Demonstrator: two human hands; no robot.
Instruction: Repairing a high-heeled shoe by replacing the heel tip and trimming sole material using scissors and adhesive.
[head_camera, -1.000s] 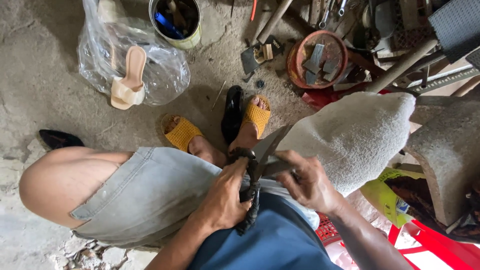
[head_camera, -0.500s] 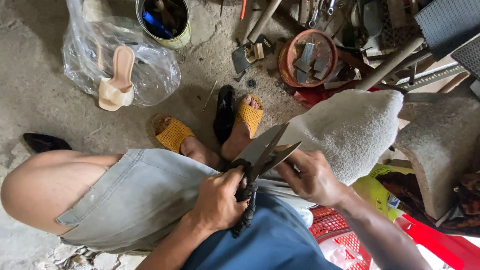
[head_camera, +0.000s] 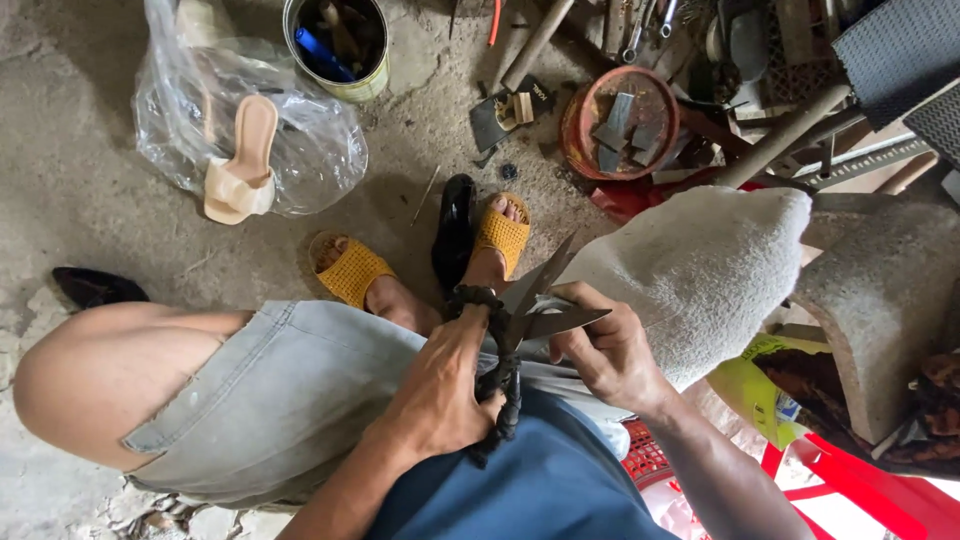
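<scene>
A: Left hand (head_camera: 440, 385) has its fingers clamped on the cord-wrapped handles of the shears (head_camera: 520, 320); the blades stand apart, tips pointing away past the fingertips.

B: And the right hand (head_camera: 605, 350)?

A: Its fingers are curled close against the lower blade; I cannot tell what they pinch. Best to keep them behind the edge and close slowly.

B: Room to move?

A: Little. The towel (head_camera: 700, 270) lies just right of the fingers, and a foot in a sandal (head_camera: 500, 235) sits beyond the tips. Only the lap below the wrists is open.
</scene>
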